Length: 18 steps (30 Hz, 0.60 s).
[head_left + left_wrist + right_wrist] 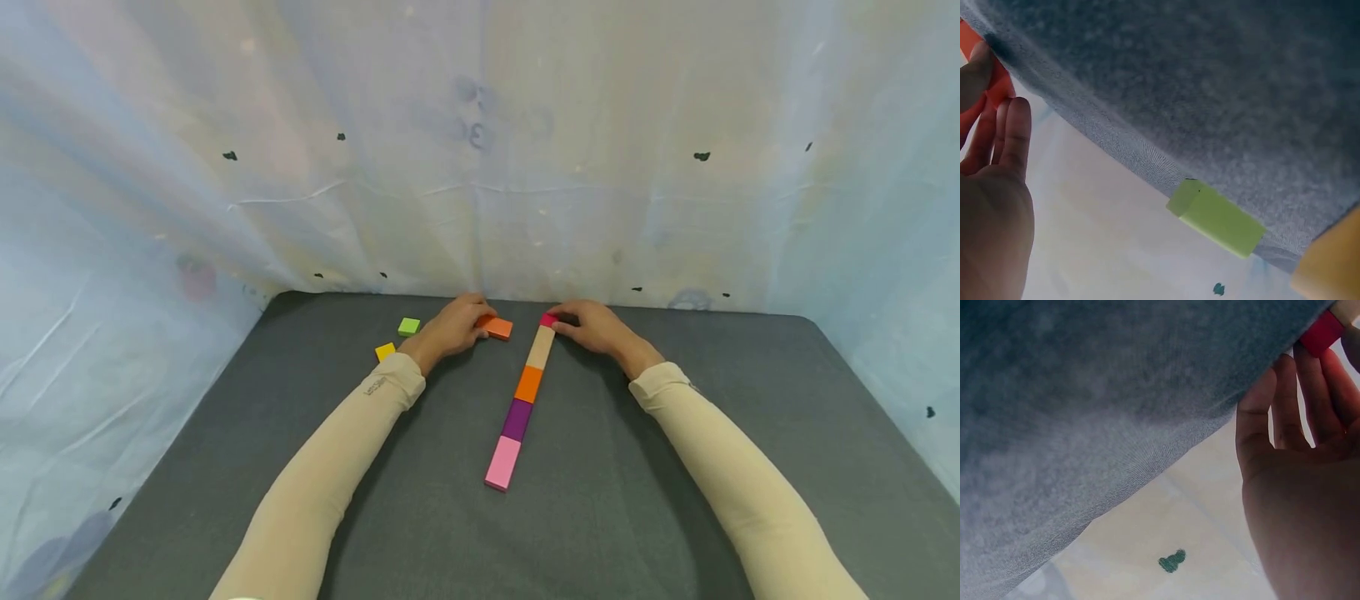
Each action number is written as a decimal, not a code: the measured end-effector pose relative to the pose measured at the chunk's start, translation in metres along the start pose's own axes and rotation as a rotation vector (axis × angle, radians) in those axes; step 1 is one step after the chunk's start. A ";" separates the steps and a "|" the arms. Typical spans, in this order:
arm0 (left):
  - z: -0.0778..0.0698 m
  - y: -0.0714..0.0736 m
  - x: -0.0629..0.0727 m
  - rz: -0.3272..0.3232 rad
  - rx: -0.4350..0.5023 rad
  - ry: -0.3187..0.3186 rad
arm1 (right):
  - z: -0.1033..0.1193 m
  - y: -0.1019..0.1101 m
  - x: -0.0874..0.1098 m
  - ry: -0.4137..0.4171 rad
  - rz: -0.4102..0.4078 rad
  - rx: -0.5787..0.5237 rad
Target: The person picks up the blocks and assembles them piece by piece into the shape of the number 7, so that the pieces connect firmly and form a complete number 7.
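A line of blocks runs away from the front: a pink block, a purple block, an orange block, a beige block and a small red block at the far end. My right hand pinches the red block between thumb and fingers, its other fingers spread in the right wrist view. To the left of the line, my left hand grips a separate red-orange block, partly covered by the fingers. The thumb lies across that block in the left wrist view.
A green block and a yellow block lie left of my left hand, the yellow one partly behind the wrist. The dark grey table ends at a pale, patterned curtain behind both hands.
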<state>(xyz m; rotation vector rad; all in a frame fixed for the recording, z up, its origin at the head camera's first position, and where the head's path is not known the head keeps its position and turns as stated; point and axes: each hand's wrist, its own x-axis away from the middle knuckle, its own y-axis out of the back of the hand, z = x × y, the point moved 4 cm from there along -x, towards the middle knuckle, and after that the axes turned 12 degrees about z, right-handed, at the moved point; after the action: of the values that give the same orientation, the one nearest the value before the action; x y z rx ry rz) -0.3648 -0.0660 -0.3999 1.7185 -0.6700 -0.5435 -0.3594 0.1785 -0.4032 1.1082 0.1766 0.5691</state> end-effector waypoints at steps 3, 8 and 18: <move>-0.001 0.000 -0.002 0.021 -0.012 0.012 | 0.000 0.001 0.002 -0.011 0.001 0.004; -0.008 0.000 -0.006 0.055 -0.030 0.007 | -0.002 -0.001 0.003 -0.017 0.001 0.009; -0.003 0.001 -0.019 0.089 0.039 0.051 | 0.003 0.000 0.001 -0.006 0.002 0.003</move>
<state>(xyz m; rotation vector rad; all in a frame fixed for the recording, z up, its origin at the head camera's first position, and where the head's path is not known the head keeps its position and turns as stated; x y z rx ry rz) -0.3766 -0.0508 -0.3980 1.7244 -0.7213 -0.4253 -0.3575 0.1765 -0.4021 1.1125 0.1715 0.5674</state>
